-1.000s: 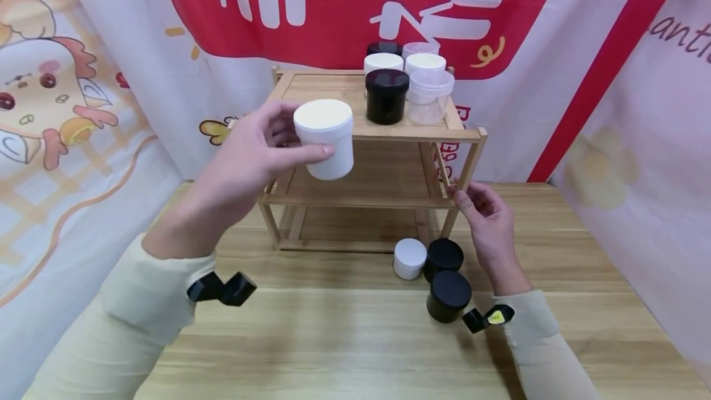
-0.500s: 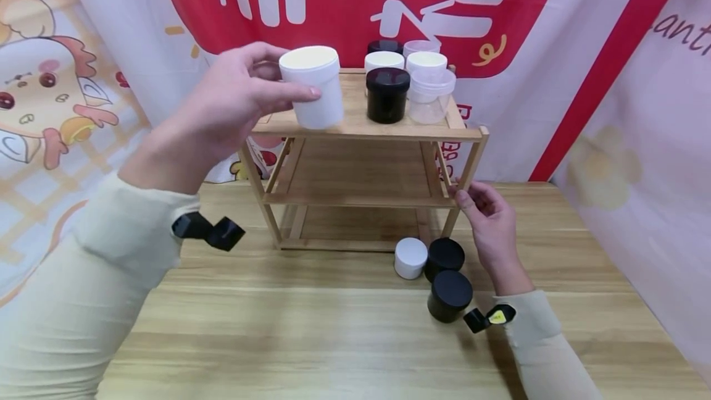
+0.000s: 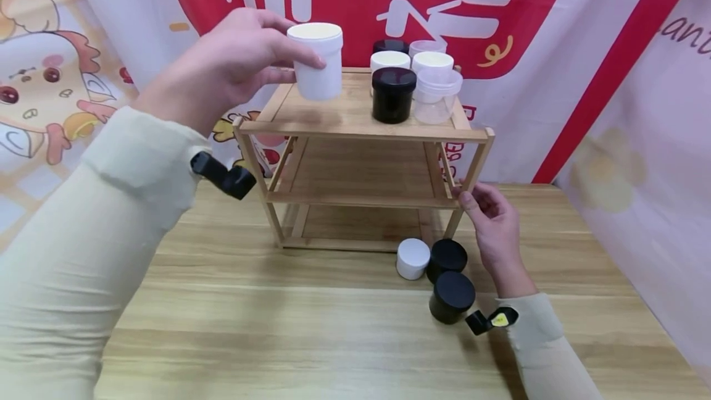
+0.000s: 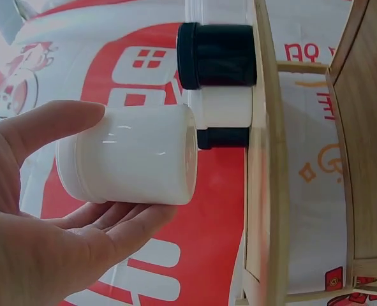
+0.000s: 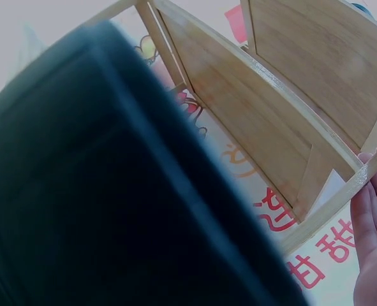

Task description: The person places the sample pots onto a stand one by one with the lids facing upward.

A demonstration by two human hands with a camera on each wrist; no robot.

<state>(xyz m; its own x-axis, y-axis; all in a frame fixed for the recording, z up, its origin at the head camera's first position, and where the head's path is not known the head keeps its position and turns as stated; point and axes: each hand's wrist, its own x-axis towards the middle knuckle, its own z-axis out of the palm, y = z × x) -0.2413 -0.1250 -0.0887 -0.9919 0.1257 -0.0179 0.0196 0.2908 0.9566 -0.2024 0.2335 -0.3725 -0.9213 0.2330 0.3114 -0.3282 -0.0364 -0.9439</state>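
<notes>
White jar [image 4: 140, 153] — gripped between fingers [image 4: 140, 226] and thumb [image 4: 64, 121] of the left hand [image 3: 236, 57].

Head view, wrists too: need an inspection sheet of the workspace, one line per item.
Surface: wood-grain table bearing a three-tier wooden rack.
Job's things: white jar upright, above the top tier, not touching it; six jars at that tier's right, two black, two white, two clear; three jars on the table by the rack's front, one white, two black.
Clutter: nothing seen.
Grips: left grip holds the raised white jar; right grip holds the rack's right front post.
Cables: nothing seen.
Surroundings: printed cloth behind and at both sides.
</notes>
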